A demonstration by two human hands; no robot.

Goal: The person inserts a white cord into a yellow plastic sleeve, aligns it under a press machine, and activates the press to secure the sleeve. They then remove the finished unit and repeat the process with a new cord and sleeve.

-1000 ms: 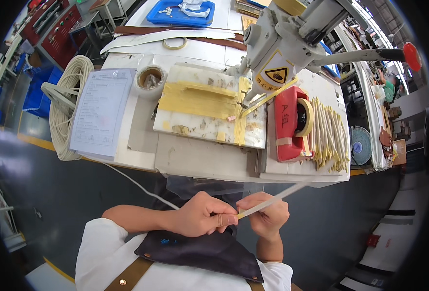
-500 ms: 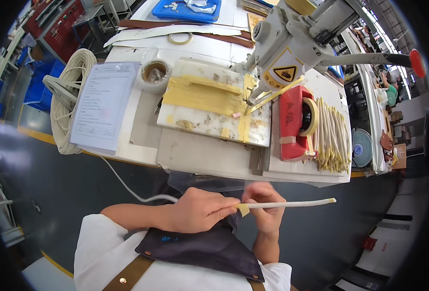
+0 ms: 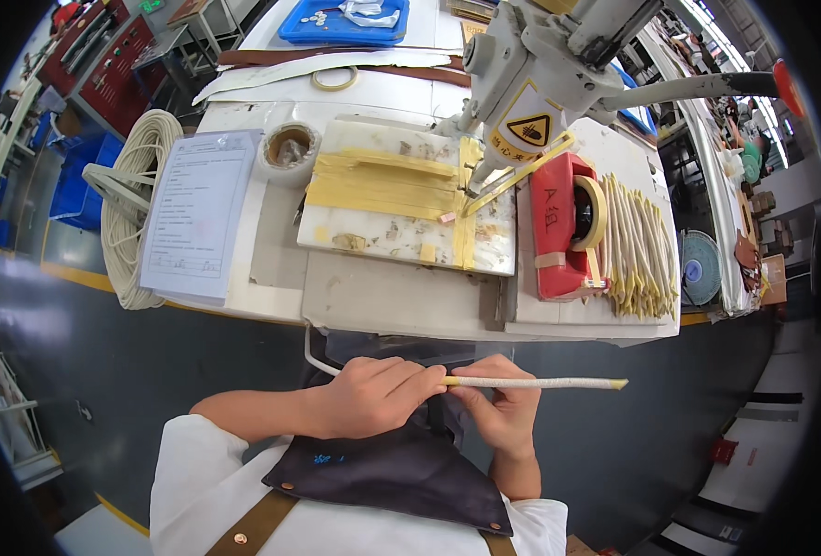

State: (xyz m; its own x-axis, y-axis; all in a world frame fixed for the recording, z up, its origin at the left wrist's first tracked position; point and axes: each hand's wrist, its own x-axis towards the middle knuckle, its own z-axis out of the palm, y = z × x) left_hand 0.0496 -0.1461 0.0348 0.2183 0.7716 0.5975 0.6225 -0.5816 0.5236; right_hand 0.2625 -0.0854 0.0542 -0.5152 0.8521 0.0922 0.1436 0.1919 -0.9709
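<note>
A white cord [image 3: 559, 383] runs sideways through both my hands, in front of the dark apron. My left hand [image 3: 369, 397] is closed around it. A short band of yellow tape [image 3: 451, 381] circles the cord just beyond those fingers. Beside that band, my right hand [image 3: 501, 408] pinches the cord between thumb and fingers. The free end, tipped with yellow, sticks out to the right. On the left, more cord emerges behind my left wrist and rises toward the table edge.
A hand press [image 3: 533, 79] with a long lever stands over a white board [image 3: 373, 243] patched with yellow tape. Right of it are a red tape dispenser [image 3: 551, 232] and several cut cords [image 3: 635, 246]. Printed sheets [image 3: 197, 213] and a cord coil [image 3: 158, 144] lie left.
The tape's loose flap, which hung below the cord, now lies wrapped around it. My right fingers have come down onto the cord beside the tape. The view has shifted slightly.
</note>
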